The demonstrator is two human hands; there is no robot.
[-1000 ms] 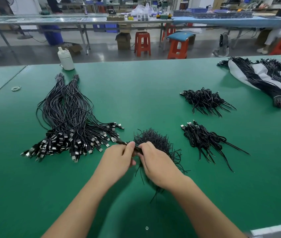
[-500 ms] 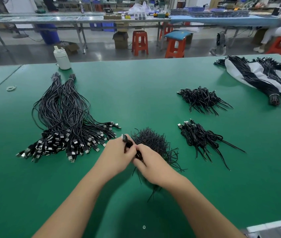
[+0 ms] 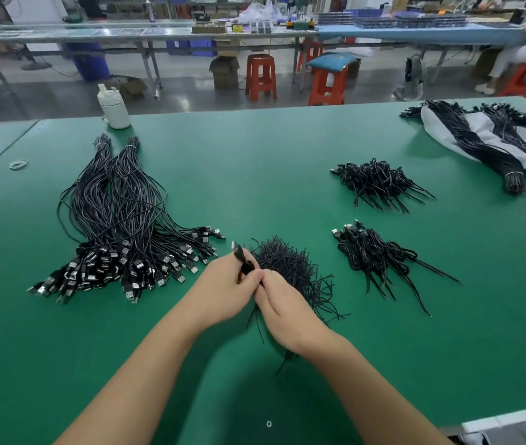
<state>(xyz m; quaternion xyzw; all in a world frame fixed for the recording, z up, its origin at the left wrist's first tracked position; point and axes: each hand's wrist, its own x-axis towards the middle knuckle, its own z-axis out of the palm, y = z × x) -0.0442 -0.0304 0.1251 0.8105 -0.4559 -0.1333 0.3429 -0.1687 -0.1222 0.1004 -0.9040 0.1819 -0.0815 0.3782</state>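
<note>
My left hand [image 3: 223, 289] grips a coiled black USB cable [image 3: 241, 258], whose metal plug sticks up past the fingers. My right hand [image 3: 282, 311] meets it at the fingertips and pinches the same cable, just in front of a heap of short black twist ties [image 3: 290, 268]. A big fan of loose black USB cables [image 3: 120, 239] lies to the left, plugs toward me. To the right, two piles of coiled cables sit on the green table: a near pile [image 3: 374, 255] and a far pile [image 3: 374, 183].
A white bottle [image 3: 114, 107] stands at the table's far left edge, and a rubber band [image 3: 18, 164] lies at the left. Bundled cables on a white bag [image 3: 480, 146] occupy the far right. Red stools [image 3: 260, 77] and benches stand beyond the table.
The cable's plug has swung up above my left hand, and both hands have drawn closer together around the cable. The piles on the table lie unchanged.
</note>
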